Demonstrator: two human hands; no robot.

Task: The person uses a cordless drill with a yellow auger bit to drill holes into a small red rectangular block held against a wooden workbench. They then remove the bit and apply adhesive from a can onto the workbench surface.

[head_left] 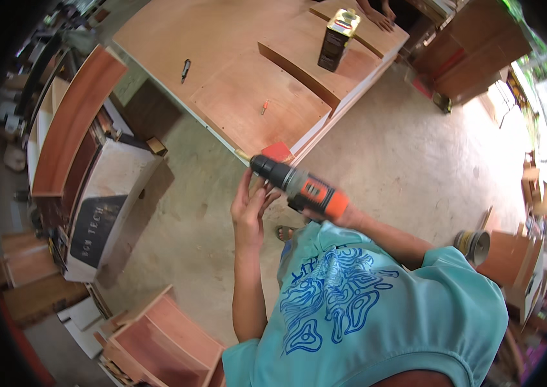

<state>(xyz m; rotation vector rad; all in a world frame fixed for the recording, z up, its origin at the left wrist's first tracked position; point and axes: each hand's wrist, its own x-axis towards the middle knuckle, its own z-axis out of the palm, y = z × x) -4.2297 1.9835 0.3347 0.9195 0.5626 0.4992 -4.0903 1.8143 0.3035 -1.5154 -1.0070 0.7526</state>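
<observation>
A black and orange cordless drill (315,193) is held in my right hand (346,216), which wraps its grip, mostly hidden behind the body. Its chuck points up and left to a short brass-coloured bit (242,155) at the near corner of the wooden panel (235,84). Close under the chuck, my left hand (249,206) is raised with its fingers apart. Whether they touch the drill I cannot tell. A red flat piece (278,151) lies at the panel's corner, just beyond the drill. Farther in are a small orange-ended piece (265,107) and a dark slim tool (185,71).
A rectangular metal can (339,40) stands on the panel near upright dividers (299,77). Another person's hand (384,20) rests at the far edge. Curved wooden pieces (77,129) are stacked at left. An open wooden box (164,338) sits behind, lower left; a round tin (473,246) is right.
</observation>
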